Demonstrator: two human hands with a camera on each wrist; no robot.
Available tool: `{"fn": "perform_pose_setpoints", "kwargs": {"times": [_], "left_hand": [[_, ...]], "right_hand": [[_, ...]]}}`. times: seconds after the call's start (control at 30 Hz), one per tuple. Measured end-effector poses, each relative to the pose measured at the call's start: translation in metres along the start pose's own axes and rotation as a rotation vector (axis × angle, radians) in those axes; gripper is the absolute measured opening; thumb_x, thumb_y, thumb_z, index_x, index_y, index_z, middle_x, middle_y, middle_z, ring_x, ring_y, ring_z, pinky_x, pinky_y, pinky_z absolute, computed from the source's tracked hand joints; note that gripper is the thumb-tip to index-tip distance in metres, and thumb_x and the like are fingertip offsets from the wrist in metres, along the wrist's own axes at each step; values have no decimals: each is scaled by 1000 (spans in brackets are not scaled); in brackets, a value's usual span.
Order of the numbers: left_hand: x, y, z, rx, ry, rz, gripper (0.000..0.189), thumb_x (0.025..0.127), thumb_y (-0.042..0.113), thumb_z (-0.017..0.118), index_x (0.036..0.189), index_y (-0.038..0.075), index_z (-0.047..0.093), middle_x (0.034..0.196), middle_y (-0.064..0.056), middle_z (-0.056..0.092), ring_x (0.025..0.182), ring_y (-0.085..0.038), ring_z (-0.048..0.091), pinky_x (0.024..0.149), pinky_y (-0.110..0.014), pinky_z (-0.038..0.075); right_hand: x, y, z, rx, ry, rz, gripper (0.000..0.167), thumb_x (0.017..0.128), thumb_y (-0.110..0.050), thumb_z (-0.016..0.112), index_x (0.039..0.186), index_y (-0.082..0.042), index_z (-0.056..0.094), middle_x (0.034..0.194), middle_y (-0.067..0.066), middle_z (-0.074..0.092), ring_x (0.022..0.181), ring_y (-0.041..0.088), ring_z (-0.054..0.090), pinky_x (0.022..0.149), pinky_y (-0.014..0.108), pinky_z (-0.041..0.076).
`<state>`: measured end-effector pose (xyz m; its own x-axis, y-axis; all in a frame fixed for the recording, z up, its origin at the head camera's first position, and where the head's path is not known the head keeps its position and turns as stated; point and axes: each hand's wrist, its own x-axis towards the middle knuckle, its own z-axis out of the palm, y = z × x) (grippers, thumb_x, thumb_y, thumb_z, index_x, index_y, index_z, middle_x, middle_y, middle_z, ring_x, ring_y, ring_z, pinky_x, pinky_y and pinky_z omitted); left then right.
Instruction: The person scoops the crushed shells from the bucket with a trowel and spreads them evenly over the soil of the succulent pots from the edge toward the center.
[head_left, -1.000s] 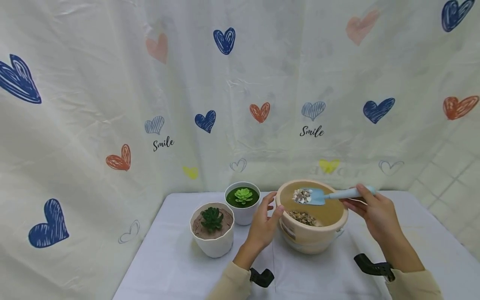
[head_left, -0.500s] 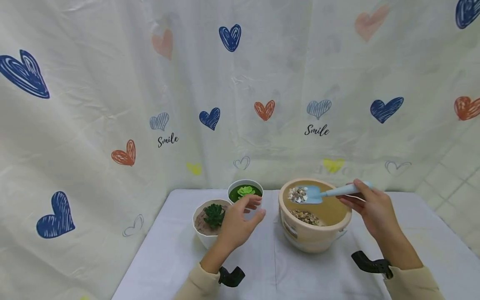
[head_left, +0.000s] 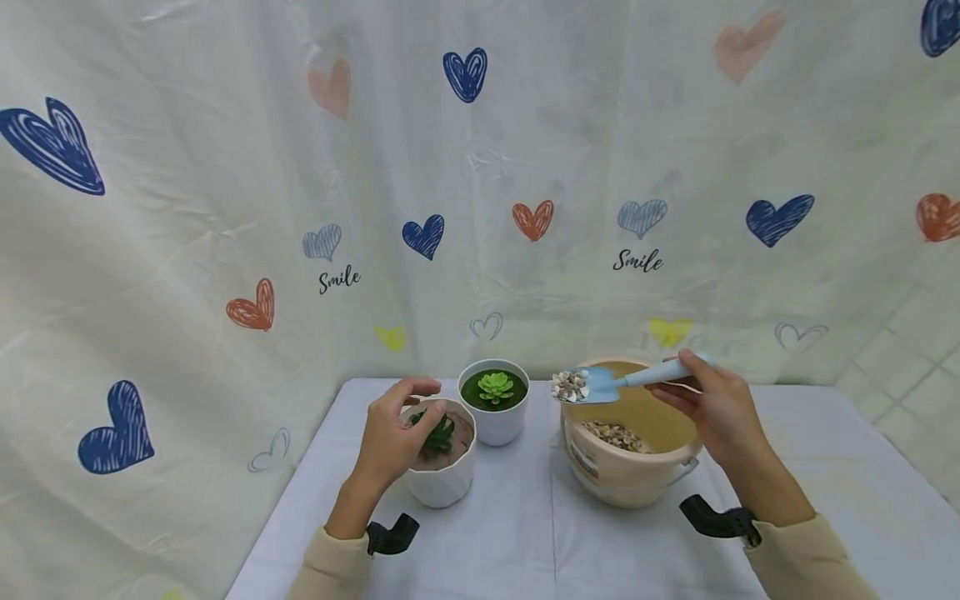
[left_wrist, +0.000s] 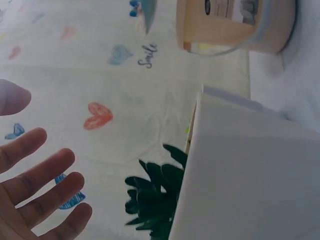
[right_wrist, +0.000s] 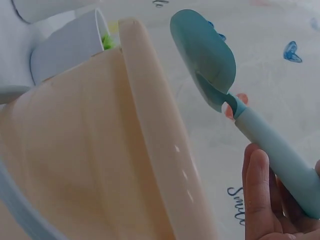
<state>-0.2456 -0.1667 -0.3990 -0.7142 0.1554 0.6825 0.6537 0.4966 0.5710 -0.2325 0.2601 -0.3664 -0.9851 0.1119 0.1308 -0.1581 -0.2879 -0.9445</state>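
Note:
A light blue trowel (head_left: pixel 602 386) with a heap of small pebbles (head_left: pixel 568 386) on its blade is held by the handle in my right hand (head_left: pixel 716 408). The blade reaches over the left rim of a beige bucket (head_left: pixel 618 483), where more gravel (head_left: pixel 617 433) lies at the bottom. My left hand (head_left: pixel 388 437), fingers loosely bent and spread, hovers at the left side of a white pot (head_left: pixel 444 485) with a dark green succulent (head_left: pixel 442 433). In the left wrist view its fingers (left_wrist: pixel 55 167) hold nothing and stand apart from that plant. The right wrist view shows the blade's underside above the bucket rim (right_wrist: pixel 165 130).
Behind the front pot stands a second white pot (head_left: pixel 501 427) with a light green succulent (head_left: pixel 496 387). A white cloth covers the table (head_left: pixel 510 533). A curtain (head_left: pixel 465 175) printed with hearts hangs right behind it.
My left hand has let go of the bucket's rim and moved left to the front white pot. My right hand has carried the loaded trowel left, its tip now past the bucket's rim.

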Motion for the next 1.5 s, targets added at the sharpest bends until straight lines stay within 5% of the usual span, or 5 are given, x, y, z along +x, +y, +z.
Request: {"fn": "perform_pose_setpoints", "kwargs": {"times": [0.33,0.57,0.73,1.13,1.5], "left_hand": [[-18,-34,-19,68,-40,-185,32,93,35,73,122,23,68,124,4,68,122,-20,60,104,-49,47],[-38,-59,-17,34,-152,-315,58,92,47,72,143,27,53,145,1,53,136,-34,49,109,-61,41],[-46,-68,-12,-20,-214,-395,78,87,49,77,153,28,41,156,-1,44,141,-33,44,110,-59,39],[-59,-74,-1,-84,-293,-486,126,62,46,97,161,30,21,161,-13,37,147,-38,39,112,-65,37],[-59,-74,2,-87,-259,-511,134,58,42,100,163,20,20,157,-18,42,142,-38,45,111,-62,39]], "right_hand": [[4,10,28,35,-58,65,29,102,-38,61,108,-9,66,94,-1,75,87,18,78,77,29,62],[5,19,43,36,-76,133,25,102,-37,60,102,-13,68,93,-1,77,89,16,78,74,27,62],[6,25,55,18,-86,166,26,102,-40,60,103,-15,65,94,-3,76,91,13,78,74,25,61],[12,42,78,-11,-99,164,27,104,-37,57,99,-13,68,96,-3,73,91,15,78,73,25,61],[17,48,97,-64,-78,183,35,105,-39,56,116,-6,59,100,-2,70,90,15,78,75,26,61]]}}
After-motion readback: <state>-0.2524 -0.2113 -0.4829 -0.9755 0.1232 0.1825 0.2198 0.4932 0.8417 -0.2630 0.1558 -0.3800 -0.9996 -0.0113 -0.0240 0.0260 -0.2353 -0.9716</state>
